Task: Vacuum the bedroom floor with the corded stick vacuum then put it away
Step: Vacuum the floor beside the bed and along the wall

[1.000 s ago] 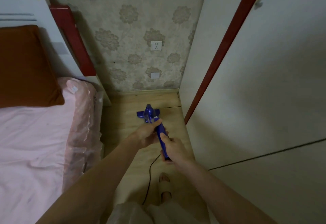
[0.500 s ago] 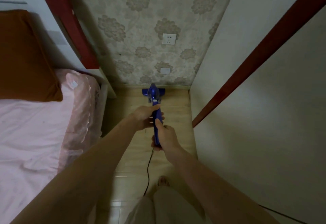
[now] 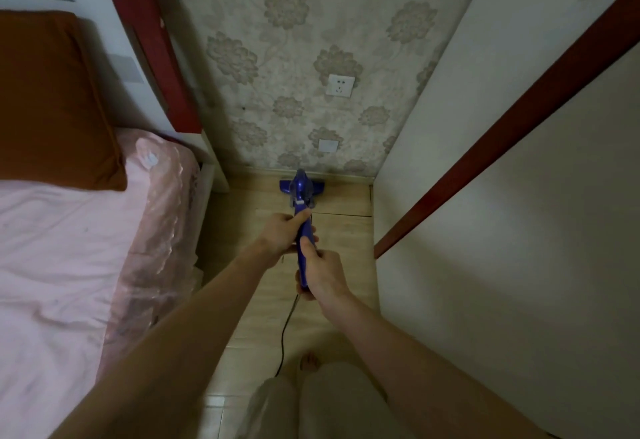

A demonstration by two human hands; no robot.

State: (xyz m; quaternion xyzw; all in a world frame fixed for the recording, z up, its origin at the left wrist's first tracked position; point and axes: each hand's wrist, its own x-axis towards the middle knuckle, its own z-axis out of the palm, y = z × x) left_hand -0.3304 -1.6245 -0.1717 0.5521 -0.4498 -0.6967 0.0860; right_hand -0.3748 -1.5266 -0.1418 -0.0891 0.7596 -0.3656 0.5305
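Blue corded stick vacuum (image 3: 302,231) stands on the pale wood-look floor (image 3: 346,231) in the narrow gap between the bed with the pink sheet (image 3: 62,265) and the white wardrobe with a dark red trim strip (image 3: 485,196), its wide blue floor head (image 3: 302,188) close against the skirting below the floral wallpaper (image 3: 294,58) and its white wall socket (image 3: 341,85). Both hands hold its handle, the left hand (image 3: 280,232) curled round the shaft higher up and the right hand (image 3: 320,274) gripping the end just behind it with the thumb laid along the top. A thin black cord (image 3: 285,334) trails from the handle's end down to the floor beside a bare foot (image 3: 309,360).
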